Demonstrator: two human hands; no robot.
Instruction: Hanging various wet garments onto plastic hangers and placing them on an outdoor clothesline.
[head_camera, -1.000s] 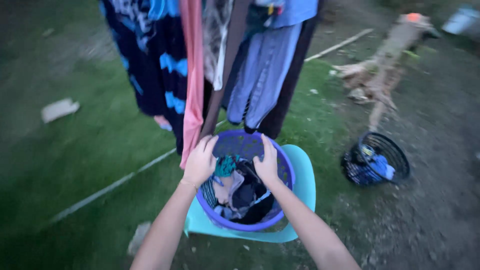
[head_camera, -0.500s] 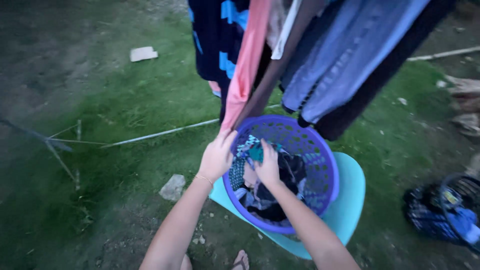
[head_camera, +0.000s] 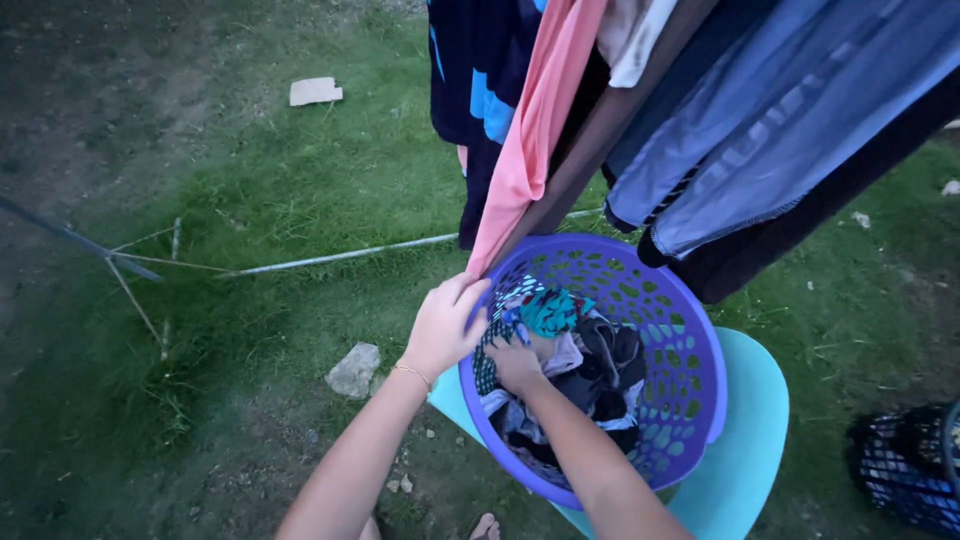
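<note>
A purple laundry basket (head_camera: 690, 370) with holed walls stands on a turquoise plastic seat (head_camera: 750, 440) on the grass. It holds a heap of mixed clothes (head_camera: 590, 365), dark, grey and teal. My left hand (head_camera: 445, 325) grips the basket's near left rim. My right hand (head_camera: 518, 362) is down inside the basket, its fingers closed in the clothes beneath a teal patterned piece (head_camera: 550, 310). Hung garments (head_camera: 700, 120), pink, dark blue with light stripes, denim and black, drape just above the basket.
A thin pole (head_camera: 340, 255) lies across the grass to the left, with crossed sticks (head_camera: 120, 270) beyond it. A stone (head_camera: 353, 370) sits near my left arm, a flat pale block (head_camera: 315, 91) farther off. A dark mesh basket (head_camera: 905, 465) stands at the lower right.
The view has swung in closer over the basket. My right hand has gone from the rim down into the clothes. My left hand stays on the rim.
</note>
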